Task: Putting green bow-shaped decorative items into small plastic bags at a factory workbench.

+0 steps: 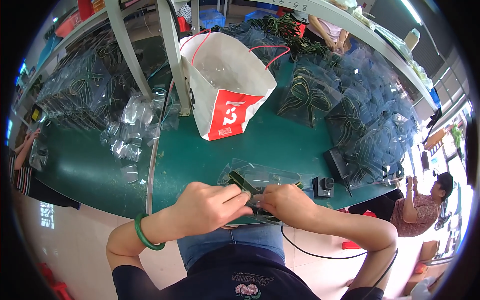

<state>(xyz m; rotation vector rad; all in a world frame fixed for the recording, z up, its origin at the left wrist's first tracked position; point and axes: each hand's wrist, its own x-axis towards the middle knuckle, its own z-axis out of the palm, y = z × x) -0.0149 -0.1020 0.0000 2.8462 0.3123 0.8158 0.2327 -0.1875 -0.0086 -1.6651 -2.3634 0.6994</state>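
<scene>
Near the table's front edge, my left hand (pixel 214 204) is closed, thumb and fingers pinching at a dark green ribbon piece (pixel 243 179) with a pale edge. A green bangle (pixel 142 233) circles that wrist. Just beside it my right hand (pixel 286 202) is closed too, its fingertips pressed together on a clear plastic bag (pixel 270 174). The bag lies flat on the green table (pixel 200 160), around or under the ribbon; which of the two, I cannot tell. My fingers hide part of both.
A white and red paper bag (pixel 230 75) with red handles stands open ahead. Bagged green bows (pixel 370 120) are heaped at right, beside a small black camera (pixel 325 187). Clear packets (pixel 131 125) lie left of the metal post (pixel 179 60). Other people (pixel 421 210) are around the table.
</scene>
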